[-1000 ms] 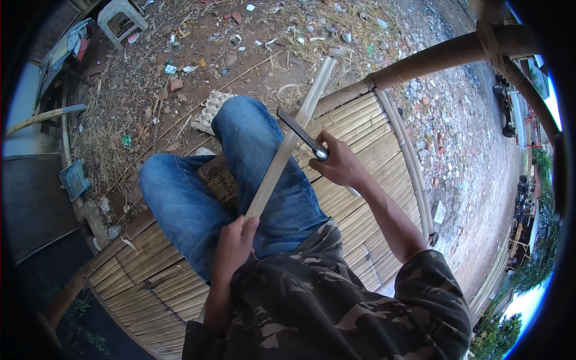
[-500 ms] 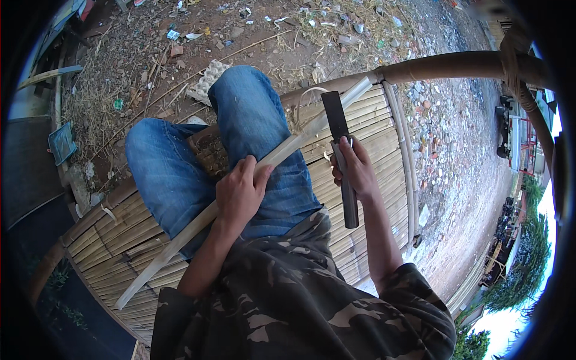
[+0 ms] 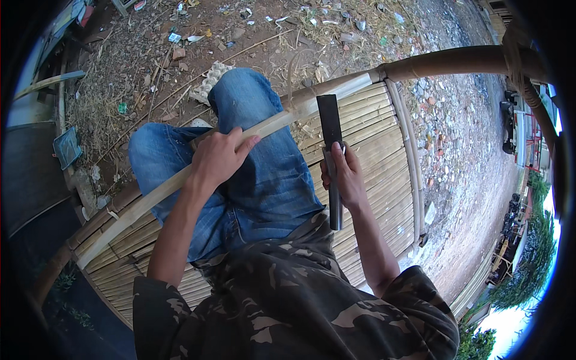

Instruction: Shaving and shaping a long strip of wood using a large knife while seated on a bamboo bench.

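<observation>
A long pale strip (image 3: 162, 191) of wood or bamboo lies slantwise across my thighs, from near left to far right. My left hand (image 3: 217, 157) is closed round it near the middle, thumb on the upper side. In my right hand (image 3: 345, 175) is a knife (image 3: 329, 120) with a broad, dark, square-ended blade and a thick grey handle, fingers wrapped round the grip. Its blade points away from me, just beside the strip's far part. Thin curled shavings stand near that part of the strip.
I sit on a slatted bamboo bench (image 3: 378, 156) edged by a thick bamboo pole (image 3: 444, 64). Beyond my knees an egg tray (image 3: 210, 81) lies on littered ground. Rubble covers the ground on the right; a blue plastic piece (image 3: 67, 148) lies at the left.
My left hand and the strip have moved forward and left. The knife has shifted slightly left and stands more upright in my right hand.
</observation>
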The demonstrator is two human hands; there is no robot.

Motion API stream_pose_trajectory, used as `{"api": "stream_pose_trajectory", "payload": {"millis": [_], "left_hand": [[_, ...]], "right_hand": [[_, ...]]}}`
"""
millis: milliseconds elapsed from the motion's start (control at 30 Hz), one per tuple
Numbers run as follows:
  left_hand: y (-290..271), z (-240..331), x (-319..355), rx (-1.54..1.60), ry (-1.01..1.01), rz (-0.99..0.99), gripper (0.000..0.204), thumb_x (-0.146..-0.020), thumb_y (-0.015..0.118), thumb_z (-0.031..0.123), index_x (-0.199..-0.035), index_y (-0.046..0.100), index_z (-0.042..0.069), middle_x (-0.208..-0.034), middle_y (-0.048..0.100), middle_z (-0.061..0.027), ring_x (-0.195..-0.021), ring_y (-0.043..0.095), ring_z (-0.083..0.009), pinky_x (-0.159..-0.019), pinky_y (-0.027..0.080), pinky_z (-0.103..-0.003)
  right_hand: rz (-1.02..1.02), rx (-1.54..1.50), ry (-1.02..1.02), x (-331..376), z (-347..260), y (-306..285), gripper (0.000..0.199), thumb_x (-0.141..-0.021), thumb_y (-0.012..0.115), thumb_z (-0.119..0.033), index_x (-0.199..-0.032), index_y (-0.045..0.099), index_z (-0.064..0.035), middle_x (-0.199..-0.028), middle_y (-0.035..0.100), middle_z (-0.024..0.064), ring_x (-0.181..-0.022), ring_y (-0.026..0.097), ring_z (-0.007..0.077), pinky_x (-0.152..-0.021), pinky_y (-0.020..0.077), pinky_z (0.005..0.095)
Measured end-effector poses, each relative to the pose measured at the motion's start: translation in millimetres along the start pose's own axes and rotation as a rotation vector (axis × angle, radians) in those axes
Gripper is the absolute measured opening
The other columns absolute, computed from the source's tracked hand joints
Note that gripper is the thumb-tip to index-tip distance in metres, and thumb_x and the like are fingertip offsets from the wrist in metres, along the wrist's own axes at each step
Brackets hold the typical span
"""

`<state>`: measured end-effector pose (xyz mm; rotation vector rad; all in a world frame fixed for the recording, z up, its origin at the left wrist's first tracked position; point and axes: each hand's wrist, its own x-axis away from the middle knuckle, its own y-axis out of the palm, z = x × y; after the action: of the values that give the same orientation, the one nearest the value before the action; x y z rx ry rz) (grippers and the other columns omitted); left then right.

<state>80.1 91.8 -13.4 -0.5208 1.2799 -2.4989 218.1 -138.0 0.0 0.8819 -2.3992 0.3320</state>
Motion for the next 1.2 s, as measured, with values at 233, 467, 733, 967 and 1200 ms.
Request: {"api": "stream_pose_trajectory", "payload": {"millis": [233, 467, 733, 967, 1200], "left_hand": [[7, -3, -12, -0.092, 0.095, -0.009, 0.054, -0.095, 0.051, 0.054, -0.074, 0.058, 0.005, -0.054, 0.059, -0.0175, -0.057, 0.064, -0.0383, -0.055, 0.05, -0.048], [8, 9, -6, -0.018, -0.068, 0.005, 0.056, -0.094, 0.052, 0.056, -0.073, 0.061, 0.005, -0.056, 0.061, -0.0185, -0.058, 0.065, -0.0403, -0.055, 0.051, -0.048], [7, 8, -8, -0.078, -0.085, 0.008, 0.058, -0.093, 0.052, 0.057, -0.07, 0.063, 0.005, -0.056, 0.062, -0.0192, -0.059, 0.065, -0.04, -0.053, 0.051, -0.049], [12, 12, -9, -0.117, -0.092, 0.077, 0.061, -0.092, 0.052, 0.06, -0.068, 0.063, 0.004, -0.056, 0.061, -0.0197, -0.057, 0.066, -0.0392, -0.053, 0.052, -0.048], [16, 14, -6, -0.072, -0.083, 0.101, 0.062, -0.091, 0.053, 0.061, -0.066, 0.062, 0.005, -0.054, 0.06, -0.0199, -0.055, 0.065, -0.0395, -0.05, 0.051, -0.048]], "right_hand": [[0.096, -0.029, 0.018, -11, -15, -3, 0.042, -0.104, 0.04, -0.045, -0.103, 0.048, -0.0029, -0.07, 0.053, 0.0037, -0.053, 0.055, 0.0107, -0.045, 0.0459, 0.026], [0.459, -0.218, -0.325, -11, -54, -14, 0.038, -0.104, 0.041, -0.041, -0.104, 0.048, -0.0037, -0.067, 0.052, 0.004, -0.047, 0.052, 0.0112, -0.04, 0.0409, 0.0239], [0.057, 0.031, 0.031, -27, -25, 9, 0.041, -0.103, 0.043, -0.043, -0.102, 0.046, -0.0021, -0.065, 0.05, 0.0029, -0.045, 0.049, 0.0104, -0.04, 0.0412, 0.0266], [0.103, 0.428, -0.011, -36, -1, 25, 0.04, -0.102, 0.044, -0.045, -0.1, 0.047, -0.005, -0.066, 0.052, 0.003, -0.048, 0.05, 0.0098, -0.044, 0.0435, 0.0263], [0.431, -0.194, -0.276, -23, -53, -10, 0.033, -0.103, 0.044, -0.042, -0.098, 0.044, -0.0087, -0.066, 0.049, 0.0013, -0.047, 0.049, 0.0081, -0.041, 0.0414, 0.0243]]}}
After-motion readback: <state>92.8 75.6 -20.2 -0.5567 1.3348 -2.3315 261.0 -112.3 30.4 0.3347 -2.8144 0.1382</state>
